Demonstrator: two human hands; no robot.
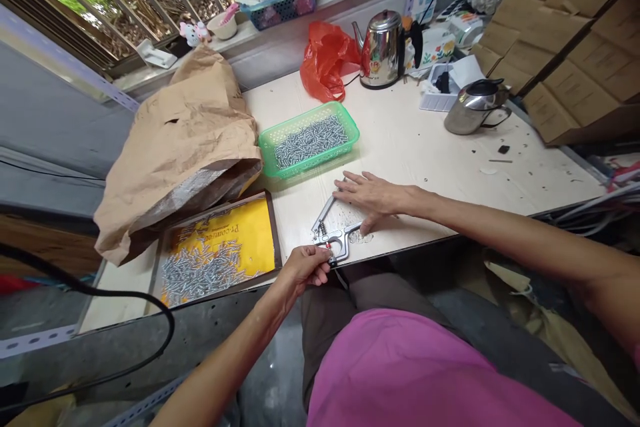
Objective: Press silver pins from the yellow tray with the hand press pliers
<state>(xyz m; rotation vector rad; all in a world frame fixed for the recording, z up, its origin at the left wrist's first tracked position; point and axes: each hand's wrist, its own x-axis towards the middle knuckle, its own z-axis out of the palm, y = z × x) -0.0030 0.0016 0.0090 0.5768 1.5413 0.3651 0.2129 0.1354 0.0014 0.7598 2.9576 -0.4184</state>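
Observation:
A pair of silver hand-press pliers (340,235) lies at the table's front edge, its two handles spread apart and a spring showing between them. My left hand (307,265) is closed in a pinch at the jaw end, beside a small red and black part; what the fingertips hold is too small to make out. My right hand (373,195) rests over the handle ends with its fingers stretched out, not wrapped round them. To the left, small metal pins (200,273) lie heaped in a shallow tray (275,233) lined with yellow. A green basket (270,163) behind holds many similar pieces.
A large brown paper sack (185,127) stands at the left. At the back are a red plastic bag (323,60) and a steel kettle (381,53). A steel pitcher (467,110), a white box (433,97) and stacked cardboard boxes (575,40) are at the right.

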